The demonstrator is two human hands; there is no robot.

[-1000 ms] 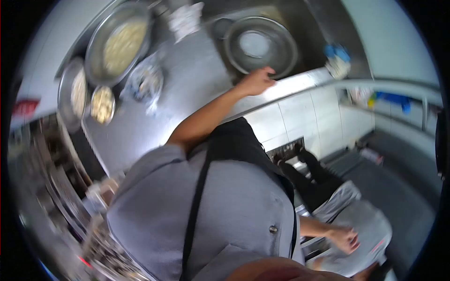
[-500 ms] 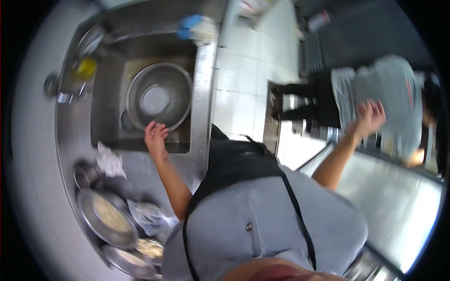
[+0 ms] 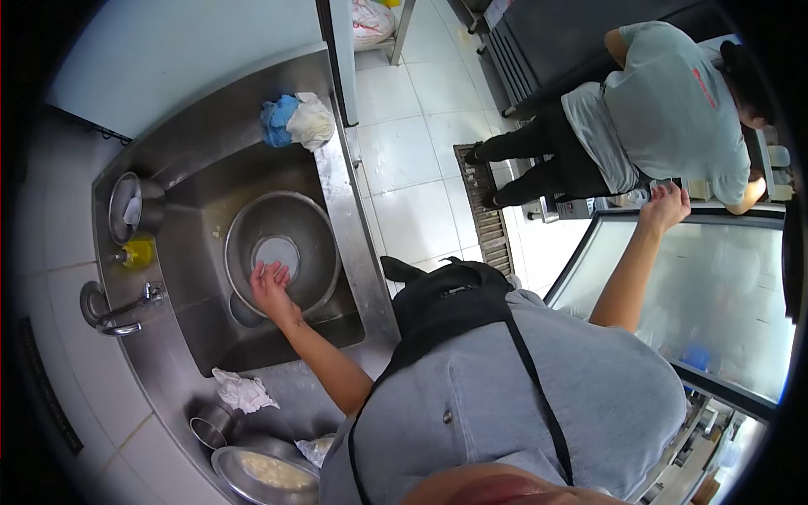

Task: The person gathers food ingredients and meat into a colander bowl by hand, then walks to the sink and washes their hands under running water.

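Note:
My left hand (image 3: pixel 271 290) hovers at the near side of a large round metal bowl (image 3: pixel 324 223), fingers spread and holding nothing. The bowl rests in a stainless steel sink (image 3: pixel 189 290), and a pale round patch shows at its bottom. Out to the other side, my right hand (image 3: pixel 667 206) is raised by the dark-framed glass panel (image 3: pixel 715 269), its fingers loosely bent and apart, with nothing visible in them. Whether it touches the frame I cannot tell.
A co-worker (image 3: pixel 673 109) stands at the right, back turned. Cloths (image 3: pixel 295 122) lie on the sink's far corner. A faucet (image 3: pixel 126 316), yellow bottle (image 3: pixel 137 253), metal pot (image 3: pixel 135 206), crumpled white cloth (image 3: pixel 242 390) and bowl of pale food (image 3: pixel 273 470) surround the basin. A floor drain grate (image 3: pixel 488 210) runs behind.
The view has turned and sharpened, so the sink sits lower in the picture. My left hand now overlaps the bowl's inside rather than its rim. My right hand stays raised.

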